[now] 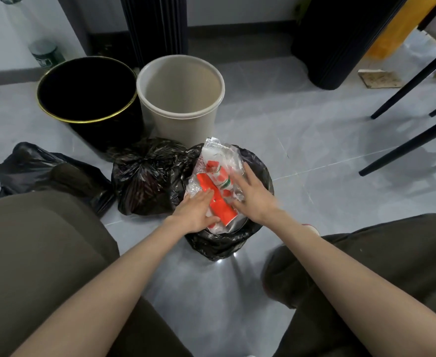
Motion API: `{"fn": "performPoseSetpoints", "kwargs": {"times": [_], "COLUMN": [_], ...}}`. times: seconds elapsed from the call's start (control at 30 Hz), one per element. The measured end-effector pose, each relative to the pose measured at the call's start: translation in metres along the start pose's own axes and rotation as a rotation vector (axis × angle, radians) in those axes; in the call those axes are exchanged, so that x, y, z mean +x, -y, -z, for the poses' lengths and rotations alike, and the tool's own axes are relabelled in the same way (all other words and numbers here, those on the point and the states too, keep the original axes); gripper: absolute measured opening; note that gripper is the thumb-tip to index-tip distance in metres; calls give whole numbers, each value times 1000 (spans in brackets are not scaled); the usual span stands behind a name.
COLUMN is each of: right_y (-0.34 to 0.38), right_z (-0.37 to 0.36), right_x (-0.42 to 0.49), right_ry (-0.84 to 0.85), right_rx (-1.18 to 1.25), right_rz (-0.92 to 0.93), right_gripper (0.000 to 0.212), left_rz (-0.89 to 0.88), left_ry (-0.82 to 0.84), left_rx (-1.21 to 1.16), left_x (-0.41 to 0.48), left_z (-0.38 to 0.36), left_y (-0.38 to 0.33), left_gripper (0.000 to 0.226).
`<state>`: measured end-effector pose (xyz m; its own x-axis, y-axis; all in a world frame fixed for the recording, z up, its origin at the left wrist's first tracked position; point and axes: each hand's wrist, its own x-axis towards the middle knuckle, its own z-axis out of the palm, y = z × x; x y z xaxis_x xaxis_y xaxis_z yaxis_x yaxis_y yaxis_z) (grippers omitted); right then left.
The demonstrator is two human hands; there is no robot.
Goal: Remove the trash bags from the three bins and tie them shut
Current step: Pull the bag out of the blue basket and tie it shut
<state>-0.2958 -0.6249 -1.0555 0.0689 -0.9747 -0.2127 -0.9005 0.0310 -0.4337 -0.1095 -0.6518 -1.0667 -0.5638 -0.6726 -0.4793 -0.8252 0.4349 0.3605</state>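
Observation:
A black bin with a gold rim and a beige bin stand bagless at the back. Two black trash bags lie on the floor: one at the left, one tied in the middle. In front of me a third bin is lined with an open black bag, filled with red-and-white packaging and clear plastic. My left hand rests flat on the packaging's near left side. My right hand presses on its right side, fingers spread. Neither hand grips anything.
A black ribbed column stands behind the bins and a large black ribbed object at the back right. Black chair legs slant in from the right. My knees frame the bin on both sides. A bottle stands at the back left.

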Motion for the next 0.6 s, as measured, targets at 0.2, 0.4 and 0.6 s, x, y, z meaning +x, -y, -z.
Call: {"fn": "performPoseSetpoints", "kwargs": {"times": [0.2,0.4,0.6], "right_y": [12,18,28], "right_z": [-12,-15,-22], "right_x": [17,22,23], "right_ry": [276,417,423], "right_rx": [-139,-296,-417], "right_rz": [6,4,2], "right_gripper": [76,86,94], "left_rz": [7,-84,564], "left_ry": [-5,-360,-679], "left_rx": [81,51,-682], "left_x": [5,-11,-22], "left_z": [-5,0,7], "left_y": [-1,27,36], "left_gripper": [50,29,39]}}
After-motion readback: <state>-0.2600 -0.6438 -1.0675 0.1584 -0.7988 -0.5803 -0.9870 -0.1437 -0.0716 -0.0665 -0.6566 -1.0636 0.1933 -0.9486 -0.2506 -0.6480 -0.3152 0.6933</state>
